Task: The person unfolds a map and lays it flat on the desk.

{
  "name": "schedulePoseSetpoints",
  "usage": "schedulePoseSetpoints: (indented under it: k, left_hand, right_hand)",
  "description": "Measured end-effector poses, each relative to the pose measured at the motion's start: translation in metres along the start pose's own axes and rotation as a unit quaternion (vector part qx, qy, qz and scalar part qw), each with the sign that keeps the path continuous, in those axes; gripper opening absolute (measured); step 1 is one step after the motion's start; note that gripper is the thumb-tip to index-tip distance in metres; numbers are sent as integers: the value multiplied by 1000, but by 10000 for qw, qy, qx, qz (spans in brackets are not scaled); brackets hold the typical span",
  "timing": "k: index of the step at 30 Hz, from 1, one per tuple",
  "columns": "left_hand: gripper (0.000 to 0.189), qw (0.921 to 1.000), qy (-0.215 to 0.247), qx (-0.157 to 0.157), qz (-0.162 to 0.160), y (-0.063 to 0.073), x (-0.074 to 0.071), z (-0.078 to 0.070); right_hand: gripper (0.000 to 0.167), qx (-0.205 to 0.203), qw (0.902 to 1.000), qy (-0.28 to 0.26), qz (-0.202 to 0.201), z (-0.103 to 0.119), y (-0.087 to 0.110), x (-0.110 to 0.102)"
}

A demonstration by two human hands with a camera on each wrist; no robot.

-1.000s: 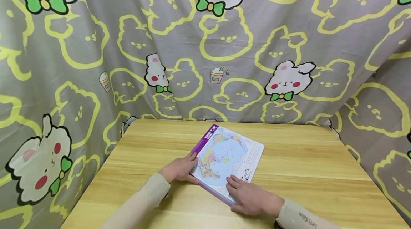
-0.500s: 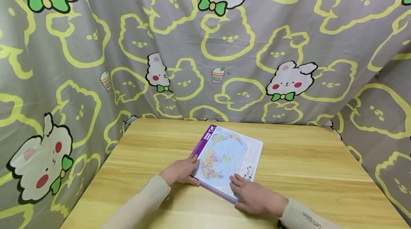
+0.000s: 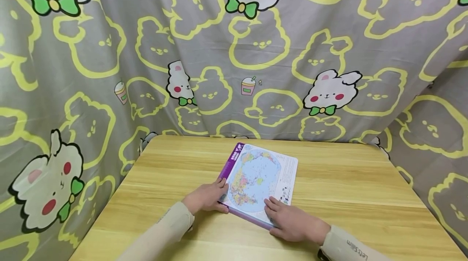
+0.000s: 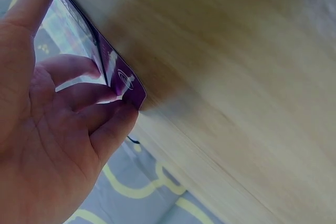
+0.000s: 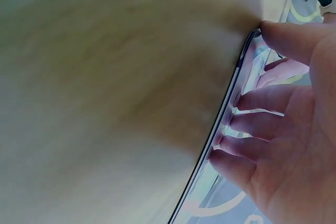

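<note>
On the table lies a flat world map board (image 3: 252,181), purple along its left edge and pale lilac along its near side. My left hand (image 3: 208,196) holds its near left corner, fingers over the purple band and thumb at the near edge. At the near right corner my right hand (image 3: 294,218) has its fingers on the printed face and its thumb by the near edge. In the left wrist view, bent fingertips touch the purple edge (image 4: 126,80). In the right wrist view, several fingertips rest on the glossy board near its dark rim (image 5: 223,108).
The light wooden table (image 3: 358,204) stretches out on both sides of the board. Behind it and along both sides hangs a grey curtain (image 3: 270,53) with yellow outlines and cartoon rabbits, meeting the table's back edge.
The map board has turned slightly counterclockwise, its near right corner shifting right and away. My right hand has moved a little right with it; my left hand has barely moved.
</note>
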State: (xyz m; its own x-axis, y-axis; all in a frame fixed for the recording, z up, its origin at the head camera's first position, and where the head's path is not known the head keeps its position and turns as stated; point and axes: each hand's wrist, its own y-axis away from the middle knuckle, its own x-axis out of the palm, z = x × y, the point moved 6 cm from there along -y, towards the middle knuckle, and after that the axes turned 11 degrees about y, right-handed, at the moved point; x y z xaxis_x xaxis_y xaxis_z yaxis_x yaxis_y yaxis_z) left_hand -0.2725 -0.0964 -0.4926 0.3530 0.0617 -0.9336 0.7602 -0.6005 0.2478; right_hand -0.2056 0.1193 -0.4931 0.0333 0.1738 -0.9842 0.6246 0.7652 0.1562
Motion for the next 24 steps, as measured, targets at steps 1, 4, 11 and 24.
schedulePoseSetpoints:
  k: [1, 4, 11, 24]
  left_hand:
    - [88, 10000, -35, 6, 10, 0, 0, 0]
    - [88, 9999, -125, 46, -5, 1, 1, -2]
    - [87, 9998, -142, 99, -27, 5, 1, -6]
    - [84, 9994, -274, 197, -98, 7, 3, -13]
  right_hand:
    - [63, 5, 10000, -12, 23, 0, 0, 1]
    - [63, 41, 10000, -60, 47, -2, 1, 2]
    - [64, 165, 9996, -201, 48, -5, 2, 2]
    - [63, 374, 9988, -316, 2, -17, 3, 1]
